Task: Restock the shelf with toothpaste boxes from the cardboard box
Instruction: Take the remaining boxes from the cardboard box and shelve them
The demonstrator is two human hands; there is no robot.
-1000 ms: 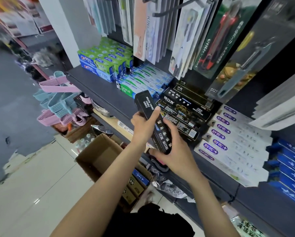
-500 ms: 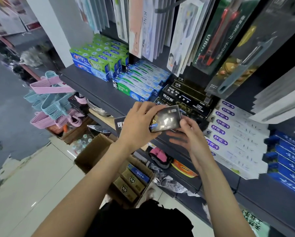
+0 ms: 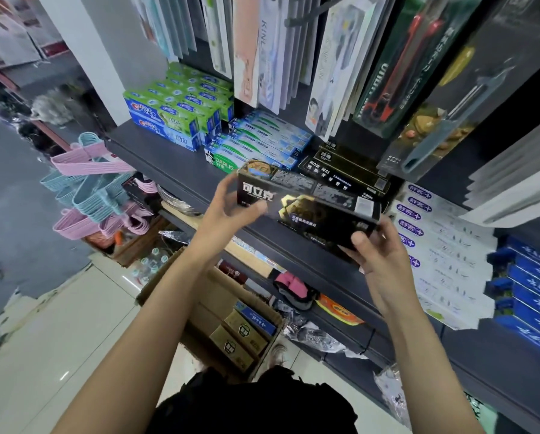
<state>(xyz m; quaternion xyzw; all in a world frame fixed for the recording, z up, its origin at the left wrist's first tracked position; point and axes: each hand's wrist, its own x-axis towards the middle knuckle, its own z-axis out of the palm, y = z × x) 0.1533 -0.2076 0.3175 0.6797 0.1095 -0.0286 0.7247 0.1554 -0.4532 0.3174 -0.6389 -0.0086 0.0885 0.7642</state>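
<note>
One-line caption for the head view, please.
Both hands, left hand and right hand, hold a black rectangular toothpaste box in front of the dark grey shelf.

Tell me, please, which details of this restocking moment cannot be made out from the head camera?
- Black toothpaste box: small print blurred.
- Black stack on the shelf: front hidden by the held box.
- Cardboard box: contents partly hidden by the left forearm.
- Blue boxes: cut off by the right edge.
</note>
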